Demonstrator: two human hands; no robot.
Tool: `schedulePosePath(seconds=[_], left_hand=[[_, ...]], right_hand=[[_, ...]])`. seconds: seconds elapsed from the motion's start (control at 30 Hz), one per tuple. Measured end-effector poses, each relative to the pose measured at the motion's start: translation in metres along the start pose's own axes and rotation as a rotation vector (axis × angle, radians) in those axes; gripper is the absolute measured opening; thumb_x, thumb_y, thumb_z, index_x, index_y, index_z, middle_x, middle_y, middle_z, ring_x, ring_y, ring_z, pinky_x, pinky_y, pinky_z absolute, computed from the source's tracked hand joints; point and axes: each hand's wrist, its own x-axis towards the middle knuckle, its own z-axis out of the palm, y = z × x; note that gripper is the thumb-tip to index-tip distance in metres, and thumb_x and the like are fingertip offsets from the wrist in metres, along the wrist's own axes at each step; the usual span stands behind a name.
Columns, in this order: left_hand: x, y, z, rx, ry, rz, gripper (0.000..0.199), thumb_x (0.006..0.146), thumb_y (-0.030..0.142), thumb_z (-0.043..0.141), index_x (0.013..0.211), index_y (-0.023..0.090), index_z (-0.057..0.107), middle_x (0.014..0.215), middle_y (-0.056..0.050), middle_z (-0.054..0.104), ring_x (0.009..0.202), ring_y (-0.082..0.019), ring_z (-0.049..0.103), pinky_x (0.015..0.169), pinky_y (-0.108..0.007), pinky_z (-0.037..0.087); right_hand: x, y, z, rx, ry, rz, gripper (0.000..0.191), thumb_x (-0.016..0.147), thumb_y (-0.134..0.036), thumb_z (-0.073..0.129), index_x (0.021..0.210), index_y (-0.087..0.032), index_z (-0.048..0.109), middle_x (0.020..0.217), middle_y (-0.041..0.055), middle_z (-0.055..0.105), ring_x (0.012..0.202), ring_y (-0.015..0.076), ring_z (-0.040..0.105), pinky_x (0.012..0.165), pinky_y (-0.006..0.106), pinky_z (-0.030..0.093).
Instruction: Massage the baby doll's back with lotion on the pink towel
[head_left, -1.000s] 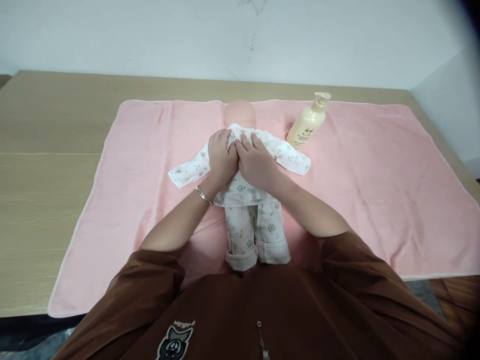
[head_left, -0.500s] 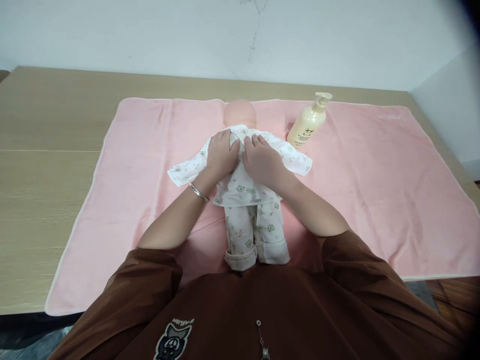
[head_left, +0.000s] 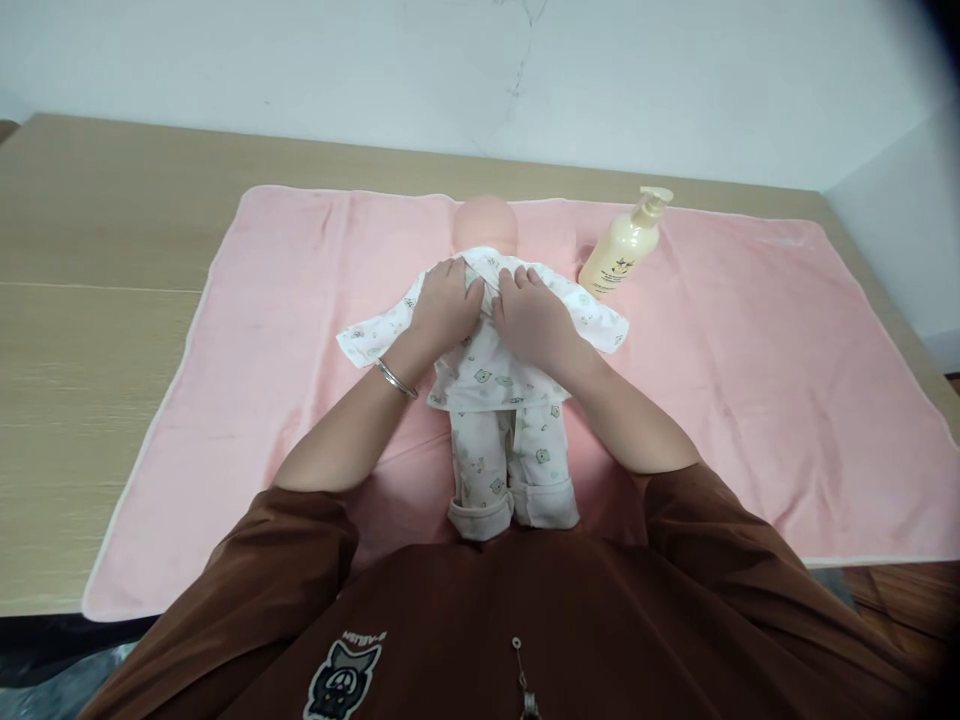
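A baby doll [head_left: 486, 222] lies on a pink blanket, its bare head toward the wall. It wears a white printed shirt [head_left: 487, 378] with the sleeves spread out to both sides, and matching trousers [head_left: 544, 455] with rolled cuffs. My left hand [head_left: 446, 305] rests on the left side of the shirt's upper part, fingers extended and thumb apart. On the other side my right hand [head_left: 534, 318] lies with its fingers spread over the fabric. Between the thumbs the neckline shows a fold. Fabric beneath the palms is hidden.
A cream pump bottle [head_left: 621, 250] stands on the pink blanket [head_left: 750, 380], right of the doll's head. The blanket covers much of the wooden table [head_left: 97, 380], which meets a white wall [head_left: 337, 80] at the back.
The view has shifted slightly. Both hands stay on the shirt's upper part, the right fingers a little more spread, and more of the fold at the neckline shows between them.
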Motion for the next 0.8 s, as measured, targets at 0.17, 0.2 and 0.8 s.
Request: schedulePosePath(seconds=[0.17,0.2,0.8], left_hand=[[-0.028,0.038,0.001,0.276,-0.056,0.012,0.053,0.105,0.035,0.037,0.144,0.003,0.051,0.158,-0.03,0.05,0.156,-0.043,0.038,0.13,-0.066,0.028],[-0.034,0.048,-0.001,0.339,-0.083,0.015,0.056,0.104,0.031,0.035,0.148,-0.002,0.047,0.161,-0.031,0.046,0.158,-0.044,0.034,0.129,-0.066,0.029],[-0.02,0.029,0.013,0.31,0.045,-0.07,0.058,0.106,0.037,0.028,0.148,0.004,0.05,0.156,-0.026,0.053,0.152,-0.04,0.043,0.13,-0.058,0.029]], right_hand=[[0.017,0.017,0.003,0.036,0.029,0.024,0.057,0.105,-0.022,0.026,0.149,0.007,0.049,0.154,0.0314,0.055,0.152,0.0425,0.046,0.126,0.059,0.038],[0.022,0.022,0.004,0.037,0.023,0.03,0.059,0.105,-0.023,0.025,0.152,0.008,0.046,0.158,0.0319,0.051,0.154,0.0428,0.043,0.127,0.061,0.036],[0.027,0.017,0.015,0.1,0.08,0.081,0.062,0.105,-0.025,0.033,0.161,0.002,0.038,0.167,0.027,0.042,0.16,0.0408,0.036,0.132,0.061,0.03]])
